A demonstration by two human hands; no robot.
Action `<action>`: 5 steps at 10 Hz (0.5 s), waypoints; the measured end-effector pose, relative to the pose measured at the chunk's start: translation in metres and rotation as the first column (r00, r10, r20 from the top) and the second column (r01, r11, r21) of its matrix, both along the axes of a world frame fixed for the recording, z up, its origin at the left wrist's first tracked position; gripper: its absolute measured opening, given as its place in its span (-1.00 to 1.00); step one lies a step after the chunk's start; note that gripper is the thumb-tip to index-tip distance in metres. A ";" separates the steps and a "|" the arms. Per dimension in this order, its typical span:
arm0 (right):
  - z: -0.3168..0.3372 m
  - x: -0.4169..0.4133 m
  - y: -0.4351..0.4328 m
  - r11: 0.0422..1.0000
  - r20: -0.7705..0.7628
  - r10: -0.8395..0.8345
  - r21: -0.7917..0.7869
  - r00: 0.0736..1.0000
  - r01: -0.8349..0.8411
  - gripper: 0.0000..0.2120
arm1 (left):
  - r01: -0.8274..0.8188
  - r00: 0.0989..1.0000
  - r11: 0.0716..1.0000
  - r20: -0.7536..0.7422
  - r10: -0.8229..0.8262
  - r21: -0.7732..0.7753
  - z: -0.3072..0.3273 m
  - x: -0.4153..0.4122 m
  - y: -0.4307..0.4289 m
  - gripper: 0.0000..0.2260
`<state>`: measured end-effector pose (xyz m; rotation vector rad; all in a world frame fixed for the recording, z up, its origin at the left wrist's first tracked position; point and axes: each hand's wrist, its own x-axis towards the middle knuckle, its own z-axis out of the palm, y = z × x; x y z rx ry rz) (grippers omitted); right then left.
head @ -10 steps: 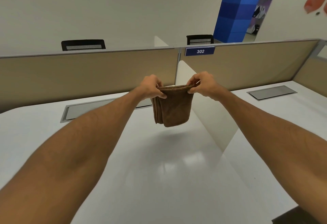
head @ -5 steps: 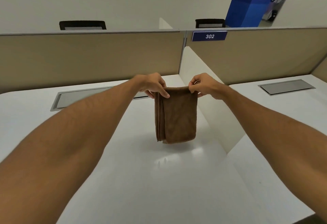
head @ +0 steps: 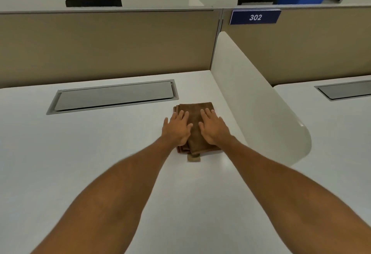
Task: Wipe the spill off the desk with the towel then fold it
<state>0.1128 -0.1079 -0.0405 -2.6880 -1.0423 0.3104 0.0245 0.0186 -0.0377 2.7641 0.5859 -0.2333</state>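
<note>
Towel (head: pixel 195 113), folded, lies beside divider (head: pixel 251 97) under flat, open left hand (head: pixel 176 129) and right hand (head: pixel 213 130).

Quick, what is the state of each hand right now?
Left hand: open, palm flat on the folded brown towel.
Right hand: open, palm flat on the same towel.

Hands (head: pixel 194 128) hide most of towel (head: pixel 195 107).

White desk (head: pixel 100 163), pretty bare. A folded brown towel (head: pixel 195 109) lies flat near the back right corner, right beside the curved white side divider (head: pixel 251 97). A grey cable-tray lid (head: pixel 114 96) sits flush along the back edge.
</note>
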 end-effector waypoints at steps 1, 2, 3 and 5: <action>-0.015 -0.003 0.001 0.997 -0.030 0.003 -0.078 1.000 -0.005 -0.42 | -0.006 0.999 1.000 -0.050 0.007 0.012 -0.011 0.000 -0.003 -0.48; -0.019 0.002 0.004 0.987 -0.048 0.010 -0.159 0.999 -0.017 -0.39 | -0.012 0.994 0.997 -0.104 0.020 0.080 -0.009 0.001 -0.002 -0.47; -0.002 0.006 0.008 0.982 -0.084 -0.003 -0.187 0.996 -0.013 -0.38 | -0.026 0.988 0.995 -0.148 0.041 0.101 0.007 0.000 -0.002 -0.46; 0.021 -0.001 0.013 0.999 0.010 0.002 -0.046 1.000 -0.001 -0.39 | -0.064 0.997 0.986 -0.020 0.068 0.151 0.028 -0.008 0.004 -0.47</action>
